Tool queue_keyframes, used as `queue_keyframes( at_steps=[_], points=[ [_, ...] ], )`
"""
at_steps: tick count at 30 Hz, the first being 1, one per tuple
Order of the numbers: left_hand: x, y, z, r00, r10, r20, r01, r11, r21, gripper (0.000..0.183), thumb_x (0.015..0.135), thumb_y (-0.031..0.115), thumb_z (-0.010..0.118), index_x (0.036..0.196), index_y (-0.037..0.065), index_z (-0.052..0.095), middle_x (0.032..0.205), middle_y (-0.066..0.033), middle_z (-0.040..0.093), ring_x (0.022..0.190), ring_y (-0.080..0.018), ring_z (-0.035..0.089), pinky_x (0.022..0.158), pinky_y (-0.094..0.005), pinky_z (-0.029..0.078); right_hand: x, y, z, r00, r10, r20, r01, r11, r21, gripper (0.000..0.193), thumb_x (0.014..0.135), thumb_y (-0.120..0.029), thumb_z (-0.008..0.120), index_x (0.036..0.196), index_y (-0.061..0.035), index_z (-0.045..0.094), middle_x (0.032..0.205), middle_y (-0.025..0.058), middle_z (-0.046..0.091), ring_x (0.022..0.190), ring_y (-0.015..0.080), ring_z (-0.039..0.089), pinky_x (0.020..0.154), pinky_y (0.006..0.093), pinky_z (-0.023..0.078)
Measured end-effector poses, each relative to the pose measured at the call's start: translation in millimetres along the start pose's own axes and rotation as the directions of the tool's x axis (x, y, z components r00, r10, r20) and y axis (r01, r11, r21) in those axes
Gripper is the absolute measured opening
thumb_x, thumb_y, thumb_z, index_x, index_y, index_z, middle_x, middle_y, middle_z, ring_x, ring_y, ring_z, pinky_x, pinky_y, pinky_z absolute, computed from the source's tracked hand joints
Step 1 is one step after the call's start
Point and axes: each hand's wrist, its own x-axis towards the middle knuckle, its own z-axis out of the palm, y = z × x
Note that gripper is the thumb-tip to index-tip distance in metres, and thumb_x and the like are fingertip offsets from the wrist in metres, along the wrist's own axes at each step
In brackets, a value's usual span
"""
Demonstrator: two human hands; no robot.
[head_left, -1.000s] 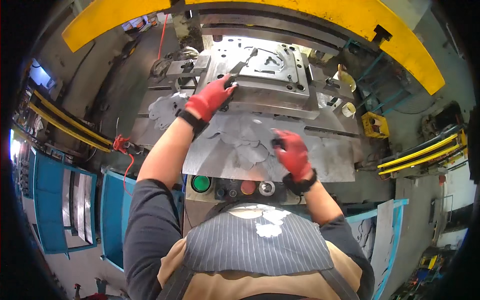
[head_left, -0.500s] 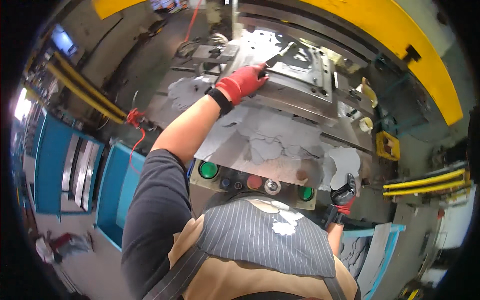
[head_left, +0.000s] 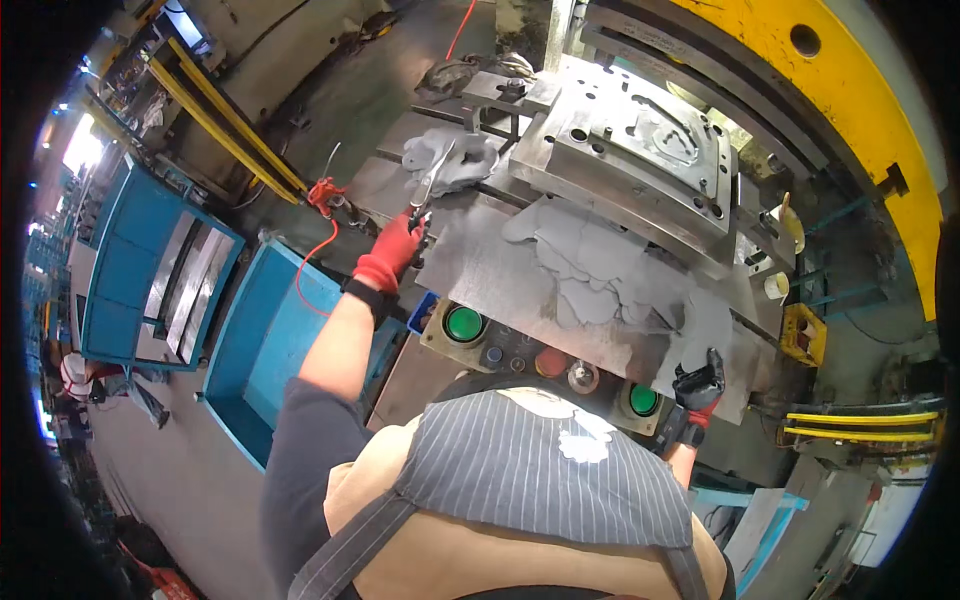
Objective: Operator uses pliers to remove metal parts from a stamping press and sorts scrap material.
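since half a second ago, left hand [head_left: 392, 252] has pulled back from the die block to the left edge of the press table; it was reaching up onto the block, now it sits lower and further left. right hand [head_left: 697, 384] was low at the right edge of the view, now raised a little and on a blank.

left hand: red glove, closed around the handles of a pair of tongs [head_left: 428, 190]. tongs point up and away from the person; their tips meet a formed grey sheet part [head_left: 450, 160], which lies on the table left of the die block [head_left: 635, 150]. whether the tips actually clamp the part cannot be told at this size.

right hand: dark glove with red cuff, fingers curled on the lower edge of a flat grey blank [head_left: 708, 325] at the right end of the table. grip looks closed on the sheet edge.

between the hands: overlapping flat blanks [head_left: 585, 270] spread on the steel table [head_left: 480, 270], just in front of the die block.

front of table: control panel with two green buttons [head_left: 463, 324], one left, one right [head_left: 643, 399], and a red button [head_left: 549, 362] between them.

surroundings: yellow press frame [head_left: 840, 90] arcs over the upper right. blue bin [head_left: 255, 340] stands left of the person, below the left forearm. red cable [head_left: 315, 255] trails near the table's left corner. striped apron bib [head_left: 530, 470] fills the lower centre.
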Motion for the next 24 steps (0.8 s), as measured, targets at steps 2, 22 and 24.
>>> queue_keyframes(
  at_steps=[2, 22, 24],
  points=[
    [8.1, -32.0, 9.9, 0.975, -0.130, 0.182, 0.183, 0.931, -0.316, 0.030, 0.085, 0.022, 0.047, 0.107, 0.002, 0.050, 0.070, -0.0142, 0.056, 0.059, -0.0231, 0.052, 0.057, -0.0342, 0.042, 1.3, -3.4, 2.6, 0.997, 0.044, 0.058, -0.040, 0.997, -0.070, 0.028, 0.083, -0.034, 0.048, 0.095, -0.0109, 0.057, 0.084, 0.0028, 0.063, 0.056, 0.0153, 0.057, 0.046, 0.0254, 0.044],
    [-46.3, 103.0, 13.0, 0.873, 0.047, 0.486, 0.478, 0.118, -0.870, 0.043, 0.084, 0.010, 0.042, 0.126, 0.003, 0.035, 0.053, 0.0064, 0.030, 0.038, -0.0010, 0.029, 0.035, -0.0145, 0.028, 5.9, 24.0, 79.6, 0.911, -0.088, 0.402, 0.211, 0.938, -0.274, 0.043, 0.080, -0.008, 0.053, 0.121, -0.0059, 0.041, 0.109, 0.0051, 0.051, 0.086, 0.0155, 0.056, 0.060, 0.0288, 0.052],
    [-52.9, 98.8, 12.6, 0.889, 0.027, 0.456, 0.438, 0.236, -0.868, 0.042, 0.085, 0.012, 0.042, 0.126, 0.004, 0.035, 0.052, 0.0063, 0.030, 0.038, -0.0018, 0.031, 0.034, -0.0157, 0.029, -21.3, 2.7, 137.5, 0.921, -0.039, 0.388, 0.152, 0.952, -0.264, 0.056, 0.079, -0.002, 0.052, 0.129, -0.0087, 0.031, 0.114, 0.0054, 0.047, 0.091, 0.0138, 0.053, 0.063, 0.0287, 0.052]
  ],
)
